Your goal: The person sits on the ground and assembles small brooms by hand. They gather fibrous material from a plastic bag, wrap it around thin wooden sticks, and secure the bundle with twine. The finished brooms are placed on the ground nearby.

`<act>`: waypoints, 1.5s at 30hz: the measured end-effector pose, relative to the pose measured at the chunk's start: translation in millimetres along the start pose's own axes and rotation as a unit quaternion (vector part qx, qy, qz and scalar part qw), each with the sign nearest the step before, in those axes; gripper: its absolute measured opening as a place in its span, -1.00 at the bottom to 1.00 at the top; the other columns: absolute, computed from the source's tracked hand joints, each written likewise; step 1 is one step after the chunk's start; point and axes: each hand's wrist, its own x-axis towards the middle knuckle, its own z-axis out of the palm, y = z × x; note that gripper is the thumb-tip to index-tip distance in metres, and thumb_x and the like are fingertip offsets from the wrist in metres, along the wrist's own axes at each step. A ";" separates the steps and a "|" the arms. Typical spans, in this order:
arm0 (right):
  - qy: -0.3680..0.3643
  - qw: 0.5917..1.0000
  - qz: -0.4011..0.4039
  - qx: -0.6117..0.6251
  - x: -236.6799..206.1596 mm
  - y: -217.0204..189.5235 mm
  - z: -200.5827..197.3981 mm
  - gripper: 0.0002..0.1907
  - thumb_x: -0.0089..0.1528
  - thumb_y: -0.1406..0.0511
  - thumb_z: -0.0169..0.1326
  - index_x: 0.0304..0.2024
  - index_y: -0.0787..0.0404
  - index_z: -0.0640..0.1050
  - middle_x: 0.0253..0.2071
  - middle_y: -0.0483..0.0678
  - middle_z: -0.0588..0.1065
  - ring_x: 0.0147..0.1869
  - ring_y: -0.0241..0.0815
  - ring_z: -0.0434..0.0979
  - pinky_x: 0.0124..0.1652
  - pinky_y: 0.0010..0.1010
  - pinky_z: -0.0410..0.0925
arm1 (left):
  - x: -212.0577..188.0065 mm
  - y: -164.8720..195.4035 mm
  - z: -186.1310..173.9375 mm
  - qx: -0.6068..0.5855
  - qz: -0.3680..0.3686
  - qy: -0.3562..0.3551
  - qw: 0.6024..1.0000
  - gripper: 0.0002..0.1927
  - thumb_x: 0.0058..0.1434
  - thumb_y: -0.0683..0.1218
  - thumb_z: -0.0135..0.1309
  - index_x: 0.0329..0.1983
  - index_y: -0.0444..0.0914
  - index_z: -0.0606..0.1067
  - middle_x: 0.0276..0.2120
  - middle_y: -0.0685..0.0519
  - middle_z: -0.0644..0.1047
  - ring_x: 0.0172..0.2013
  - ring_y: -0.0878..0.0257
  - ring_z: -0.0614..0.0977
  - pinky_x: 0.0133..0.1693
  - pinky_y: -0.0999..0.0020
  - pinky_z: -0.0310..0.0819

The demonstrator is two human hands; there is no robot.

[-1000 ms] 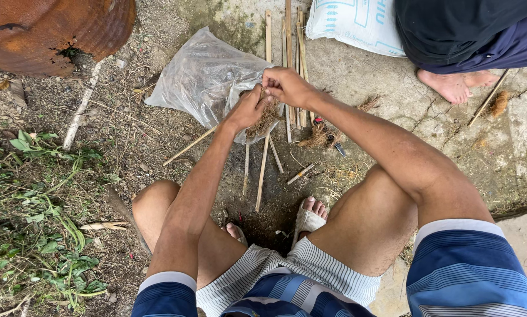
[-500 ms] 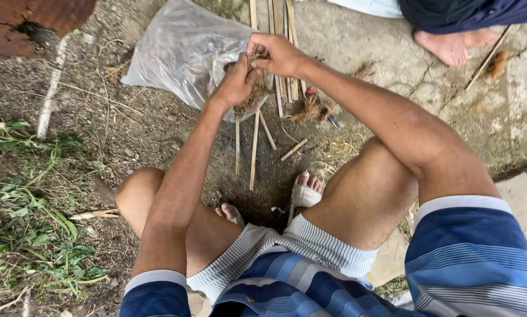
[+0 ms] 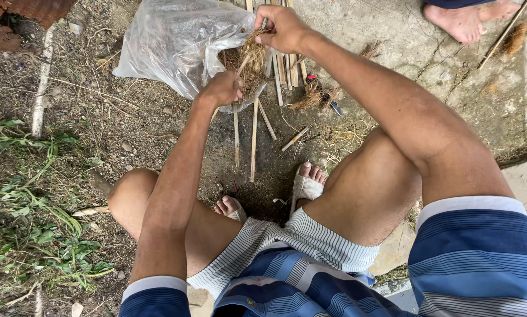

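Squatting person working a clump of dry fibre between both hands over bare ground.

The ground point(image 3: 128, 129) is dirt at left with green weeds point(image 3: 34, 223) along the near left edge, and grey concrete at far right, where another person's bare foot point(image 3: 466, 20) rests. A crumpled clear plastic bag point(image 3: 175, 44) lies at the far centre-left. Thin wooden sticks point(image 3: 253, 141) lie on the dirt just beyond the sandalled feet. The right hand point(image 3: 284, 29) has its fingers closed on the top of the brown fibre clump point(image 3: 249, 64), held above the bag's edge; the left hand point(image 3: 221, 89) grips its lower end, fingers curled shut. A smaller fibre tuft point(image 3: 313, 97) lies right of the sticks.
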 end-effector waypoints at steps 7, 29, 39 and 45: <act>-0.010 0.997 -0.005 -0.082 5.9 8.0 -33.3 -0.82 0.41 0.25 0.07 0.03 0.14 0.48 -0.17 0.03 0.57 -0.11 -0.20 0.59 -0.02 -0.41 0.39 | -8.1 -0.6 1.0 0.069 -0.164 -0.035 0.983 -0.77 0.44 -0.10 -0.06 0.04 -0.33 0.42 -0.11 -0.16 0.53 -0.21 0.06 0.62 -0.17 0.12 0.56; 0.116 0.978 -0.175 0.001 -56.1 110.0 89.6 -0.65 0.23 0.59 0.05 0.06 0.32 0.50 -0.01 0.24 0.45 0.13 0.08 0.45 0.15 -0.14 0.45 | -36.6 -19.4 -38.7 0.064 -0.054 0.273 0.958 -0.69 0.27 -0.26 0.11 -0.02 -0.42 0.28 -0.36 -0.10 0.49 -0.36 0.07 0.64 -0.35 0.20 0.59; -0.046 0.970 -0.190 -0.148 60.9 5.5 117.3 -0.76 0.41 0.50 -0.12 -0.09 0.25 0.58 0.00 0.22 0.57 0.09 0.07 0.61 0.11 -0.18 0.48 | -61.6 -24.6 -49.5 0.071 -0.059 0.267 0.959 -0.67 0.21 -0.22 0.20 -0.11 -0.38 0.29 -0.37 -0.12 0.53 -0.32 0.08 0.64 -0.27 0.15 0.55; 0.142 0.934 -0.273 -0.183 67.0 -6.5 131.3 -0.66 0.13 0.27 0.12 -0.02 0.09 0.61 0.07 0.22 0.49 0.22 0.42 0.35 0.14 0.20 0.24 | -43.1 -23.0 -53.5 0.067 -0.010 0.290 0.954 -0.63 0.19 -0.18 0.24 -0.12 -0.41 0.30 -0.37 -0.19 0.54 -0.29 -0.02 0.64 -0.21 0.07 0.53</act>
